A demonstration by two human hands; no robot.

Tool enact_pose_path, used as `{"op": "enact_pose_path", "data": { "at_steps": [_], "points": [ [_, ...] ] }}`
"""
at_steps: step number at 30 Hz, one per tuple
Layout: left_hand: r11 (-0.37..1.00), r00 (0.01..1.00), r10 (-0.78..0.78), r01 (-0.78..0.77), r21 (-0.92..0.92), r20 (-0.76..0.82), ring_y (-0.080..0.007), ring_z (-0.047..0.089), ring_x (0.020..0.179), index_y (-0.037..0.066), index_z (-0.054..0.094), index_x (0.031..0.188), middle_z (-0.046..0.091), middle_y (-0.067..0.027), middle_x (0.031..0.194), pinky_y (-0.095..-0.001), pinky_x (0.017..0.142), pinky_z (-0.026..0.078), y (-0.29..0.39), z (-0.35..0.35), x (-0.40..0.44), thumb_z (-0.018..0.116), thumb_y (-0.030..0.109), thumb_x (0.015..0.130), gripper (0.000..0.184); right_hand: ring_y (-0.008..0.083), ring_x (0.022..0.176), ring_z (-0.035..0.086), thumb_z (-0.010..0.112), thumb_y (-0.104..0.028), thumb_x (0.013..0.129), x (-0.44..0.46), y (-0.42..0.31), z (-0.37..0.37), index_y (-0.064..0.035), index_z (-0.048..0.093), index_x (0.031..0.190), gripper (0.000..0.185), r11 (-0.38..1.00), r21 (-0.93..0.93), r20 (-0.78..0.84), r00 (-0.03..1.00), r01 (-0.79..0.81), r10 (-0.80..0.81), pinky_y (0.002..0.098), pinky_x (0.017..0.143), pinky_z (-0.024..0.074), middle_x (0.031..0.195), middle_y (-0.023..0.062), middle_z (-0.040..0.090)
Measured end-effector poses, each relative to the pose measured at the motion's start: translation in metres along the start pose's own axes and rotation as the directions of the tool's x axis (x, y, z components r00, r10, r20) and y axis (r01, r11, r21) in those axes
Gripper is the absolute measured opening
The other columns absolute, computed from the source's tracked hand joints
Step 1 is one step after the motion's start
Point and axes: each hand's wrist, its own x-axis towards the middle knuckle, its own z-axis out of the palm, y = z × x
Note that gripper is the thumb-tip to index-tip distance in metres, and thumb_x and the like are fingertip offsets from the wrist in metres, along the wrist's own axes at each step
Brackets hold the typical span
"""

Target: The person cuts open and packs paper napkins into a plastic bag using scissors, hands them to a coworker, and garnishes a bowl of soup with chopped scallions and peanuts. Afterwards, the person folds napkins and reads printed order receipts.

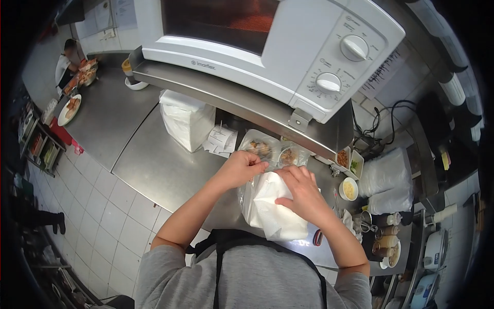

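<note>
On the steel counter in front of me sits a bundle of white paper (278,208), partly inside a clear plastic bag (247,202). My left hand (242,169) is closed in a pinch at the top edge of this bag. Around the upper right side of the paper bundle curls my right hand (301,191), thumb on the near face and fingers over the top. Just beyond my hands, a clear-lidded food container (261,145) and a smaller plastic-wrapped portion of food (289,154) stand side by side.
A microwave oven (221,64) sits on a steel shelf (206,90) overhead. A white bag (188,121) and paper slips (221,140) lie left. At right are a small yellow-filled bowl (349,189), plastic bags (386,180) and sauce bottles (386,242). Another person (66,64) stands far left.
</note>
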Motion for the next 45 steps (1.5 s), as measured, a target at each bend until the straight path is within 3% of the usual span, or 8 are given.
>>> {"op": "enact_pose_path", "data": {
  "at_steps": [9, 18, 27, 36, 41, 42, 44, 45],
  "points": [
    [0.991, 0.998, -0.051, 0.056, -0.122, 0.044, -0.0048, 0.046, 0.046, 0.001, 0.062, 0.067, 0.054, 0.0009, 0.056, -0.022, 0.043, 0.036, -0.009, -0.002, 0.005, 0.064, 0.026, 0.088, 0.032, 0.0284, 0.109, 0.046, 0.078, -0.014, 0.061, 0.013, 0.002, 0.0, -0.004, 0.054, 0.115, 0.06, 0.996, 0.041, 0.162, 0.984, -0.076, 0.068, 0.0383, 0.093, 0.0339, 0.112, 0.0116, 0.05],
    [0.99, 0.998, -0.051, 0.056, -0.126, 0.048, -0.0047, 0.045, 0.048, 0.002, 0.061, 0.067, 0.053, 0.0017, 0.056, -0.0223, 0.045, 0.037, -0.002, -0.002, 0.005, 0.063, 0.026, 0.088, 0.032, 0.0269, 0.103, 0.047, 0.079, -0.015, 0.06, 0.005, -0.008, -0.006, -0.0027, 0.056, 0.107, 0.054, 0.989, -0.148, 0.058, 0.998, -0.009, 0.018, 0.0365, 0.085, 0.0344, 0.105, 0.0096, 0.051],
    [0.994, 0.996, -0.049, 0.055, -0.093, 0.068, -0.0044, 0.045, 0.047, 0.002, 0.063, 0.069, 0.052, 0.0022, 0.055, -0.0221, 0.044, 0.037, 0.006, 0.002, 0.002, 0.064, 0.025, 0.088, 0.03, 0.0352, 0.094, 0.057, 0.076, -0.016, 0.064, -0.008, -0.006, -0.002, -0.0043, 0.046, 0.116, 0.061, 0.995, 0.058, 0.026, 0.997, -0.078, 0.077, 0.0434, 0.085, 0.0419, 0.101, 0.0132, 0.058],
    [0.999, 0.999, -0.049, 0.049, -0.008, -0.004, -0.0036, 0.044, 0.048, 0.003, 0.063, 0.07, 0.052, 0.0025, 0.055, -0.0219, 0.045, 0.035, 0.012, 0.001, -0.002, 0.064, 0.025, 0.088, 0.029, 0.0306, 0.093, 0.06, 0.077, -0.014, 0.063, -0.039, 0.009, -0.062, -0.0003, 0.056, 0.102, 0.046, 0.975, 0.211, 0.197, 0.98, -0.075, 0.033, 0.0348, 0.081, 0.0468, 0.101, 0.0152, 0.06],
    [0.99, 0.993, 0.089, -0.08, 0.115, -0.074, -0.0063, 0.048, 0.053, -0.002, 0.064, 0.076, 0.055, -0.0009, 0.059, -0.0233, 0.05, 0.039, 0.015, 0.003, -0.008, 0.064, 0.018, 0.086, 0.022, 0.0231, 0.097, 0.06, 0.078, -0.015, 0.068, -0.105, 0.058, -0.07, -0.0059, 0.045, 0.121, 0.063, 0.348, 0.927, -0.301, 0.835, 0.142, 0.46, 0.0355, 0.084, 0.0519, 0.108, 0.0133, 0.059],
    [0.973, 0.974, 0.195, -0.178, 0.15, -0.111, -0.008, 0.049, 0.053, -0.004, 0.063, 0.078, 0.055, -0.0028, 0.06, -0.0246, 0.051, 0.041, 0.02, 0.004, -0.01, 0.064, 0.015, 0.085, 0.02, 0.0231, 0.097, 0.06, 0.078, -0.015, 0.068, -0.118, 0.079, -0.064, -0.0059, 0.045, 0.121, 0.063, 0.35, 0.926, -0.309, 0.821, 0.144, 0.481, 0.0355, 0.084, 0.0519, 0.108, 0.0133, 0.059],
    [0.972, 0.978, 0.188, -0.173, 0.158, -0.087, -0.0096, 0.053, 0.058, -0.005, 0.064, 0.083, 0.06, -0.0063, 0.067, -0.0252, 0.054, 0.044, 0.03, 0.006, -0.014, 0.064, 0.011, 0.083, 0.016, 0.0215, 0.1, 0.059, 0.079, -0.016, 0.068, -0.142, 0.121, -0.047, -0.0048, 0.043, 0.127, 0.07, -0.145, 0.968, -0.014, 0.62, 0.206, 0.785, 0.0354, 0.084, 0.0522, 0.108, 0.0117, 0.06],
    [0.955, 0.97, 0.225, -0.201, 0.218, -0.093, -0.0088, 0.052, 0.061, -0.004, 0.065, 0.085, 0.061, -0.005, 0.072, -0.0239, 0.056, 0.044, 0.034, 0.006, -0.015, 0.065, 0.009, 0.082, 0.013, 0.021, 0.101, 0.059, 0.079, -0.015, 0.068, -0.158, 0.144, -0.022, -0.0035, 0.042, 0.129, 0.072, -0.014, 0.995, -0.043, 0.555, 0.098, 0.831, 0.035, 0.086, 0.0512, 0.109, 0.0109, 0.06]
  ]
}}
